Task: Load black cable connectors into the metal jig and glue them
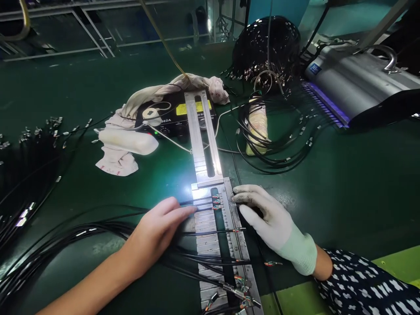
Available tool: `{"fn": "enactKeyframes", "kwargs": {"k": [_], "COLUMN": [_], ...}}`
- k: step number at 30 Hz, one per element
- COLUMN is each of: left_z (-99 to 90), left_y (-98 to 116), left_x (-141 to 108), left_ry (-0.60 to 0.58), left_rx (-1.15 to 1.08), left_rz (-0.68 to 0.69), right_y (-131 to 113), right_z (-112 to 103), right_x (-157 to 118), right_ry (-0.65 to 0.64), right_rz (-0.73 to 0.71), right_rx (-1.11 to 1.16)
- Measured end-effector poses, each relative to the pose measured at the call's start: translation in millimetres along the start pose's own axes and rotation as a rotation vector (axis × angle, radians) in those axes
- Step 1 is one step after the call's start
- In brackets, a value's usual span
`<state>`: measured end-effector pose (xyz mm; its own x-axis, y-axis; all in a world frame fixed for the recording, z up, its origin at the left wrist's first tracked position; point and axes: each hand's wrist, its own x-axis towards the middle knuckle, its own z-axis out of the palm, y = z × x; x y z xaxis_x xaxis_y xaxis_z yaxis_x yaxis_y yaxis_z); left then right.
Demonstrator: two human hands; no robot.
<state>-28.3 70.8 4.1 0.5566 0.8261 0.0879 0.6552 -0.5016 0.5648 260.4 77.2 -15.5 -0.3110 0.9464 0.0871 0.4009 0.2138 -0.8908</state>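
A slotted metal fixture (207,238) lies lengthwise in front of me, with black cables across its grooves. My bare left hand (154,236) is at its left side, fingers drawn together on a black cable (206,208) near the upper grooves. Stripped cable ends with small coloured wires (217,202) sit over the slot there. My right hand (272,221), in a white and pale green glove, rests beside the fixture's right edge. Its fingers are apart and slightly bent, fingertips at the metal rail (233,210), with nothing visible in them. More cables (226,286) lie loosely across the lower part.
Behind the fixture stands a black control box (173,124) with a twisted cloth (157,92) over it. A wrapped block (257,124) lies among looped cables. At right is a silver machine (357,83) glowing violet. Cable bundles lie at left (29,175) and back (265,48).
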Motion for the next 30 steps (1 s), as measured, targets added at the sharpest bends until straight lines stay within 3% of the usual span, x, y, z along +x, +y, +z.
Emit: {"fn": "enactKeyframes", "kwargs": {"k": [4, 12, 16, 21, 26, 30], "left_z": [1.5, 11.0, 17.0, 14.7, 17.0, 26.0], "left_y": [-5, -6, -2, 2, 35, 49], "left_x": [3, 2, -11, -11, -3, -2], "left_ry": [-0.034, 0.013, 0.026, -0.001, -0.061, -0.101], "left_rx": [0.005, 0.119, 0.297, 0.385, 0.124, -0.191], "left_rz": [0.082, 0.136, 0.071, 0.099, 0.033, -0.112], "right_y": [-1, 6, 9, 8, 6, 6], "right_z": [-2, -7, -5, -5, -7, -7], "right_x": [2, 13, 15, 16, 7, 1], "right_ry": [-0.006, -0.151, -0.148, -0.133, -0.058, -0.027], "right_rz": [-0.019, -0.328, -0.342, -0.317, -0.211, -0.149], "right_rx": [-0.068, -0.254, -0.274, -0.239, -0.101, -0.09]}}
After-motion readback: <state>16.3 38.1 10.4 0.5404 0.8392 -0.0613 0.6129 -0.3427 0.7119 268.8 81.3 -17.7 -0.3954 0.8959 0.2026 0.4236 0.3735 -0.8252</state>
